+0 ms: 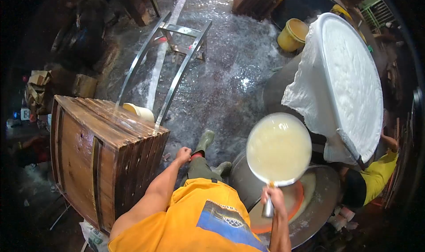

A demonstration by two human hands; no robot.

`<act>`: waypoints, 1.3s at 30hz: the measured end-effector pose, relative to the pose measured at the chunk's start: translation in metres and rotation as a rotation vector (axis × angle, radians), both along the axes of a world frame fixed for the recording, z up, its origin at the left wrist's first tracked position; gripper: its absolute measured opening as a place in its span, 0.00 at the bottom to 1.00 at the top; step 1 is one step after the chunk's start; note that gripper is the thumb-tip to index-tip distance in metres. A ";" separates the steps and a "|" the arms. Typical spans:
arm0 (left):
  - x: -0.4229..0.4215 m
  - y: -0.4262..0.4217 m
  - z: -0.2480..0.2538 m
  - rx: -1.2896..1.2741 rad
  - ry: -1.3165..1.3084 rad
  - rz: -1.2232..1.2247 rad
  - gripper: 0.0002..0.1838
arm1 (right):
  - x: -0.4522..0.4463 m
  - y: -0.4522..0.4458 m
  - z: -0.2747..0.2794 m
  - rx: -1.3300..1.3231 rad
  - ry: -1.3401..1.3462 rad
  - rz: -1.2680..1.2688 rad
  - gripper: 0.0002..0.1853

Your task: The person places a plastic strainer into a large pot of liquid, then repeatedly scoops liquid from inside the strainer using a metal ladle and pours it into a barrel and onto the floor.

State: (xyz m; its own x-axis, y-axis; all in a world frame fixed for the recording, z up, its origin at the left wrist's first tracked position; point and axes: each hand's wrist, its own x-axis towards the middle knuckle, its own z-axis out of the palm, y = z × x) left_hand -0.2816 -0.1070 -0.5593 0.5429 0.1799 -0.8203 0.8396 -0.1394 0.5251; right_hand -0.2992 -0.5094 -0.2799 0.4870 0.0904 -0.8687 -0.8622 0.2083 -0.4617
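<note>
My right hand (274, 197) is closed round the metal handle of a large ladle (251, 168). A pale yellowish liquid (280, 146) fills its round bowl. The ladle is above a wide metal vat (322, 207), which has pale liquid and an orange rim (300, 201) inside it; the ladle and my arm hide part of both. My left hand (183, 155) is curled into a loose fist beside my leg, with nothing visible in it. To the right of the ladle stands a big tub (330, 70) draped with white cloth (305, 83), full of white foamy material (354, 86).
Stacked wooden trays (84, 150) stand close on my left. Beyond them are a metal frame (177, 61) and a cream bucket (139, 112) on the wet floor (221, 75). A yellow bucket (293, 35) is behind the tub. Another person's yellow sleeve (380, 176) shows at the right.
</note>
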 end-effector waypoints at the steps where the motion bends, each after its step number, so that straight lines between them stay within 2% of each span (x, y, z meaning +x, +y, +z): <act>1: 0.001 0.004 -0.003 -0.045 -0.009 0.111 0.14 | 0.031 0.012 -0.015 0.011 -0.039 0.097 0.14; 4: 0.008 0.026 0.003 -0.040 0.020 0.192 0.13 | 0.132 0.060 -0.062 0.131 -0.022 0.174 0.16; 5: 0.001 0.035 -0.017 -0.037 -0.001 0.243 0.14 | 0.162 0.078 -0.075 0.201 -0.044 0.193 0.16; 6: -0.003 0.044 -0.017 -0.021 0.010 0.245 0.14 | 0.192 0.096 -0.085 0.306 -0.023 0.180 0.13; 8: -0.007 0.055 -0.010 0.013 0.031 0.244 0.14 | 0.237 0.132 -0.115 0.289 -0.050 0.039 0.09; 11: -0.014 0.066 0.001 0.048 0.129 0.267 0.14 | 0.290 0.170 -0.139 -0.001 0.125 -0.305 0.02; 12: -0.022 0.068 -0.001 0.045 0.150 0.279 0.14 | 0.297 0.177 -0.130 -0.126 0.196 -0.436 0.04; 13: -0.029 0.069 -0.004 0.044 0.170 0.288 0.14 | 0.295 0.172 -0.118 -0.303 0.126 -0.319 0.04; 14: -0.033 0.069 -0.007 0.045 0.187 0.295 0.14 | 0.288 0.164 -0.123 -0.309 0.031 -0.412 0.04; 16: -0.043 0.067 -0.013 0.046 0.254 0.284 0.14 | 0.265 0.135 -0.139 -0.328 -0.156 -0.596 0.06; 18: -0.047 0.060 -0.017 0.051 0.267 0.233 0.13 | 0.220 0.083 -0.134 -0.339 -0.346 -0.502 0.06; 21: -0.040 0.052 -0.015 0.054 0.270 0.102 0.14 | 0.139 0.032 -0.046 -0.280 -0.469 -0.604 0.07; 24: -0.028 0.039 -0.018 0.034 0.196 0.006 0.14 | 0.038 -0.021 -0.004 -0.185 -0.600 -0.779 0.08; 26: -0.008 0.021 -0.004 0.036 0.111 -0.066 0.14 | -0.021 -0.044 0.021 -0.251 -0.659 -0.902 0.07; 29: 0.016 -0.009 0.013 0.053 -0.016 -0.288 0.15 | -0.120 -0.100 -0.010 -0.545 -0.585 -0.861 0.08; 32: 0.031 -0.048 0.023 0.097 -0.084 -0.415 0.15 | -0.217 -0.136 -0.064 -0.604 -0.417 -1.047 0.09; 34: 0.034 -0.085 0.049 0.025 -0.137 -0.470 0.14 | -0.278 -0.153 -0.134 -0.609 -0.373 -1.292 0.11; 36: 0.030 -0.132 0.078 0.035 -0.127 -0.619 0.15 | -0.322 -0.168 -0.186 -0.840 -0.133 -1.368 0.13; 38: 0.015 -0.164 0.097 0.021 -0.153 -0.756 0.15 | -0.363 -0.176 -0.248 -1.752 0.063 -0.996 0.14; 39: 0.009 -0.177 0.101 0.015 -0.170 -0.813 0.15 | -0.358 -0.173 -0.224 -1.491 0.370 -1.160 0.16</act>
